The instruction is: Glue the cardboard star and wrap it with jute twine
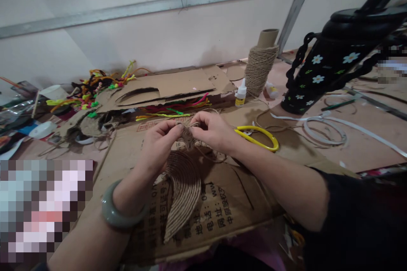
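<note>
My left hand (159,144) and my right hand (213,131) meet above a flattened cardboard sheet (219,203). Both pinch the top of a jute-wrapped piece (184,186), a curved fan shape covered in rows of twine that hangs down toward me. The fingers of each hand are closed on its knotted upper end near a loose twine strand (206,154). A grey-green bangle (119,211) sits on my left wrist.
Yellow-handled scissors (257,137) lie just right of my hands. A spool of jute twine (260,67) and a small glue bottle (241,94) stand behind. Colourful pipe cleaners (95,82) and cut cardboard (171,87) are at the back left; a black flowered flask (337,57) stands right.
</note>
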`<action>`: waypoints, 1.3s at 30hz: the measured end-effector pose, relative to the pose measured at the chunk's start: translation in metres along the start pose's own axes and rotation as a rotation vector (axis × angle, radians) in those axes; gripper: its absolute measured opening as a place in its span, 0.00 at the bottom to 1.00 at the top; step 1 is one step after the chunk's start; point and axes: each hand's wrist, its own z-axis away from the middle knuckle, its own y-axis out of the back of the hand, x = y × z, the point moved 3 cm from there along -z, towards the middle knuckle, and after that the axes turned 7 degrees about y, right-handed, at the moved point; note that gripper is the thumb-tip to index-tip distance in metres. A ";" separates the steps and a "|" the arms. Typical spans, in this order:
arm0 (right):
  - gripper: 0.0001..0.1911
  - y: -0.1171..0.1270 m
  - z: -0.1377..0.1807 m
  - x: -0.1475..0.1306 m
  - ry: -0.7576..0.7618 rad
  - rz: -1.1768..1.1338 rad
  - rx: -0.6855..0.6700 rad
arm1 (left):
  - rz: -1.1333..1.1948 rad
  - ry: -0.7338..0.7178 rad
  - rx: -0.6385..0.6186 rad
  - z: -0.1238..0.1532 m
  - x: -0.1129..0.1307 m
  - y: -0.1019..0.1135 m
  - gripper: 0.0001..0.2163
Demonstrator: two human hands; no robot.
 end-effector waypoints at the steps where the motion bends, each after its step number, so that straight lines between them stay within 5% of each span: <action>1: 0.04 0.000 0.000 0.000 -0.001 -0.009 -0.005 | 0.006 0.003 0.013 0.000 0.000 0.001 0.04; 11: 0.03 -0.002 0.000 -0.003 0.029 0.074 -0.010 | -0.270 -0.129 0.063 0.005 0.009 0.001 0.04; 21: 0.03 0.002 -0.002 0.001 -0.032 -0.021 0.017 | 0.035 -0.052 0.012 0.001 0.005 -0.002 0.06; 32: 0.03 -0.002 0.000 -0.004 0.010 0.005 -0.024 | -0.171 -0.108 0.091 0.003 0.013 0.002 0.06; 39: 0.04 0.000 -0.001 0.001 0.012 -0.045 0.012 | -0.150 -0.079 0.015 0.002 0.010 -0.001 0.07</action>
